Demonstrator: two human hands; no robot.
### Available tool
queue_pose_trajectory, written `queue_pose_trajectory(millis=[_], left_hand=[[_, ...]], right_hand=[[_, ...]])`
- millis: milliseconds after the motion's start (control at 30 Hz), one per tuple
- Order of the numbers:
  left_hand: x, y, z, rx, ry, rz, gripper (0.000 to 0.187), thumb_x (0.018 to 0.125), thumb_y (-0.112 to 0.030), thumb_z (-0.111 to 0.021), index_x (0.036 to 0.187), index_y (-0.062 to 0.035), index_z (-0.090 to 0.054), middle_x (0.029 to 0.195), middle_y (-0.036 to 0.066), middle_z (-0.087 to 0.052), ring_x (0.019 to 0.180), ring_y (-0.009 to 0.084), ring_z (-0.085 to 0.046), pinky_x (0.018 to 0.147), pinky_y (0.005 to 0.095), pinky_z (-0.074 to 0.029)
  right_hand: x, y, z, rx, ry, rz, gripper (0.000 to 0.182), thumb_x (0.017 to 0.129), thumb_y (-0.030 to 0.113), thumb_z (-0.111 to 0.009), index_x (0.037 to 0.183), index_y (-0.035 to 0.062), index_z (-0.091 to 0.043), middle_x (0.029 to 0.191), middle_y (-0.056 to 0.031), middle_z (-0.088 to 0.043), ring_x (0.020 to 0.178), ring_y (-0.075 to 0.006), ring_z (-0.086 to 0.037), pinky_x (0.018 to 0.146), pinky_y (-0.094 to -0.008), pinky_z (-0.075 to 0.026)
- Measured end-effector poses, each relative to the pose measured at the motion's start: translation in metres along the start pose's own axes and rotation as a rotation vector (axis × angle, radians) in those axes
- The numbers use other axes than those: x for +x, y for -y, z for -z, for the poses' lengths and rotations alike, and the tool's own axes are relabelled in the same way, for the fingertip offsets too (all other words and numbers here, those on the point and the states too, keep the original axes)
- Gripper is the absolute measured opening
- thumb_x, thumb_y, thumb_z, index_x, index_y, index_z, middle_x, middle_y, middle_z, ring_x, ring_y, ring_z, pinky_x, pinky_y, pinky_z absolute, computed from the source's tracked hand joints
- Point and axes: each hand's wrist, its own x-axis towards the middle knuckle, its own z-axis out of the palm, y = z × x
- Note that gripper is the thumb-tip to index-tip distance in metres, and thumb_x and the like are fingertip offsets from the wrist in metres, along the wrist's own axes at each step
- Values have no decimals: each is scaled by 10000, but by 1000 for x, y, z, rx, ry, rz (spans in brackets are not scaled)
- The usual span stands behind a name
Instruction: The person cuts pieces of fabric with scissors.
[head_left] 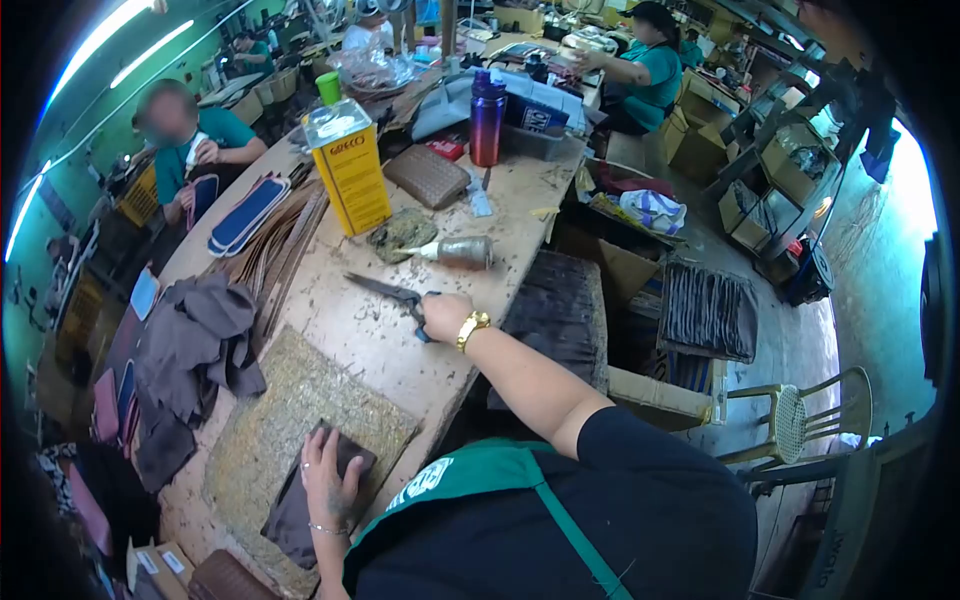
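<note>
My right hand [446, 317], with a gold watch at the wrist, is closed round the handles of a pair of scissors [385, 290]. The blades point left, low over the wooden table [345, 305]. My left hand [328, 478] lies with fingers spread on a dark brown piece of fabric [290, 515]. Beneath that fabric is a rough, glue-crusted board [270, 425] near the table's front. A heap of similar dark fabric [195, 345] lies to the left of the board.
Behind the scissors stand a yellow can [350, 178], a jar lying on its side [466, 252], a woven brown wallet [427, 177] and a purple-red bottle [487, 120]. Blue oval pieces [248, 215] lie at the left. Co-workers sit across the table. A chair [790, 420] stands right.
</note>
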Motion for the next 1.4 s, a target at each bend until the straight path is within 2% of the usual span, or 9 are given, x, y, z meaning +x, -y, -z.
queue_pose_trajectory(millis=[100, 200, 367, 567, 633, 700, 733, 867, 1400], left_hand=[[-10, 3, 4, -35, -10, 92, 590, 714, -307, -618, 1215, -63, -425, 1283, 173, -347, 1221, 368, -261, 971, 499, -228], [-22, -2, 1, 100, 244, 291, 773, 700, -438, -595, 1326, -123, -270, 1406, 146, -110, 1296, 351, -50, 920, 662, -97], [-23, -13, -17, 230, 244, 354, 748, 718, -481, -563, 1324, -147, -278, 1411, 137, -89, 1297, 355, -21, 895, 685, -102], [-23, -20, -21, 276, 200, 378, 699, 758, -463, -525, 1323, -136, -274, 1415, 122, -80, 1300, 340, -16, 886, 690, -126], [-21, -22, -23, 278, 196, 402, 693, 761, -462, -519, 1322, -134, -277, 1414, 120, -85, 1301, 338, -21, 888, 689, -122], [-19, -23, -24, 279, 196, 426, 687, 764, -462, -513, 1321, -133, -280, 1414, 119, -90, 1301, 336, -25, 891, 687, -118], [-19, -24, -25, 272, 183, 439, 681, 768, -462, -508, 1320, -134, -281, 1413, 119, -92, 1301, 335, -27, 891, 688, -115], [-17, -23, -31, 276, 130, 478, 683, 759, -497, -506, 1319, -173, -288, 1411, 113, -103, 1299, 342, -37, 883, 696, -115], [-13, -23, -35, 284, 131, 502, 692, 770, -507, -485, 1327, -157, -270, 1413, 124, -89, 1298, 350, -26, 883, 694, -117]], right_hand=[[-5, 1, -2, 3, -6, 10, 199, 711, 159, -526, 872, 68, -600, 887, -115, -625, 847, -255, -602, 708, -388, -467], [-10, 5, -6, 59, -19, 49, 207, 681, 137, -558, 856, 30, -587, 907, -159, -598, 871, -270, -586, 730, -393, -469], [-26, 10, -3, 52, -41, 171, 220, 671, 111, -546, 856, -6, -576, 915, -182, -550, 836, -305, -569, 734, -389, -464], [-21, -19, -6, 430, -383, 436, 186, 662, 150, -590, 770, -2, -587, 751, -144, -549, 778, -302, -553, 741, -358, -441], [-21, -22, 4, 436, -405, 471, 197, 673, 152, -621, 791, -2, -588, 735, -128, -553, 742, -269, -560, 699, -336, -450], [-19, -24, 8, 754, -414, 371, 193, 680, 134, -649, 800, -4, -585, 742, -121, -561, 700, -223, -570, 649, -293, -461], [-12, -28, 1, 856, -455, 362, 160, 717, 125, -651, 799, 3, -587, 731, -75, -577, 649, -137, -564, 605, -237, -453], [0, -38, -8, 1219, -343, 247, 109, 773, 123, -616, 789, 19, -586, 683, 16, -566, 624, -43, -518, 585, -187, -425], [13, -42, -33, 1359, -294, 218, 94, 778, 110, -614, 774, 27, -572, 682, 33, -549, 605, -22, -474, 557, -173, -394]])
